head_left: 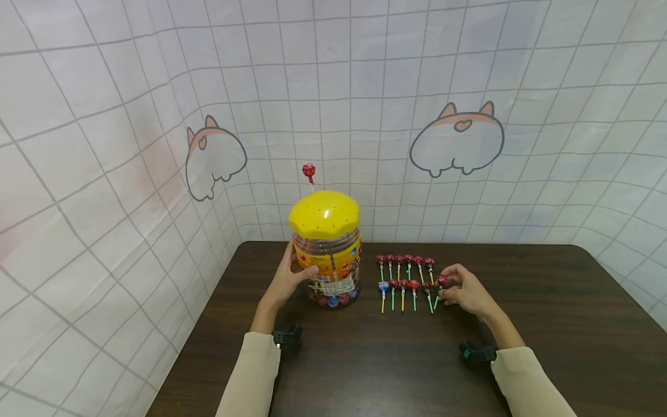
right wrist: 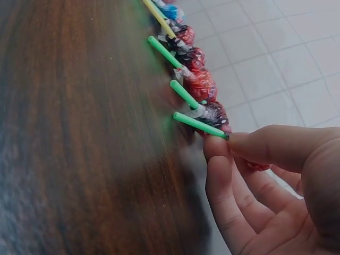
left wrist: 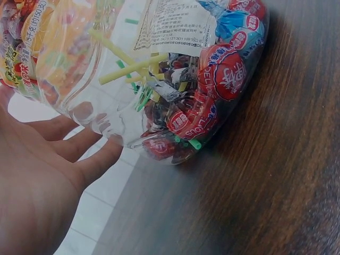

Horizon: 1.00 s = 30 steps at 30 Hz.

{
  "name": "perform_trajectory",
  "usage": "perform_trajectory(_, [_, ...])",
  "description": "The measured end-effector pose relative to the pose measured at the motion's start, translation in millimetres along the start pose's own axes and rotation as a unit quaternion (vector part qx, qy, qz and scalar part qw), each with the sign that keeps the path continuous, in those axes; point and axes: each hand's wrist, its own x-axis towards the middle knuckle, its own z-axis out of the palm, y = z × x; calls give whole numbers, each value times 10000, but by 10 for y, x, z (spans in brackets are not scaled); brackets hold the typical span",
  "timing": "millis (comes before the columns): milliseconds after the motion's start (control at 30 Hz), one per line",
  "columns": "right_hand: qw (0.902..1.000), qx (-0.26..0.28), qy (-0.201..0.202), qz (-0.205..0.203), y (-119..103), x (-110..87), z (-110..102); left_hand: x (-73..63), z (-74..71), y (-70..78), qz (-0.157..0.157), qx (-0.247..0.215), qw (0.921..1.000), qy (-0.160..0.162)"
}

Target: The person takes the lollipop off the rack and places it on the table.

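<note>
A clear plastic candy jar (head_left: 341, 260) with a domed yellow lid (head_left: 325, 214) stands on the table, lollipops visible inside its base. My left hand (head_left: 283, 284) holds its left side, thumb across the front label and fingers round the side. In the left wrist view the fingers (left wrist: 98, 159) press against the clear plastic. My right hand (head_left: 469, 292) pinches a red-wrapped lollipop (head_left: 442, 280) between thumb and fingertips at the right end of the front row. Its green stick (right wrist: 196, 125) points toward me, close over the table.
Two rows of lollipops lie right of the jar: a back row (head_left: 399, 260) of red ones, and a front row with a blue one (head_left: 383, 286) at its left end. Another red lollipop (head_left: 309, 170) sticks up behind the lid. A white grid-patterned curtain (head_left: 333, 116) hangs behind the dark wooden table (head_left: 375, 370).
</note>
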Motion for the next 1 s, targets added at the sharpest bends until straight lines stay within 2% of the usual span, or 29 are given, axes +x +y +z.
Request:
perform_trajectory(400, [9990, -400, 191, -32, -29, -16, 6, 1, 2, 18, -36, -54, 10000, -26])
perform_trajectory(733, [9939, -1090, 79, -169, -7, 0, -12, -2, 2, 24, -8, 3, 10000, -7])
perform_trajectory(1000, [9921, -1250, 18, -73, 1, -3, -16, -2, -5, 3, -34, 106, 9999, 4])
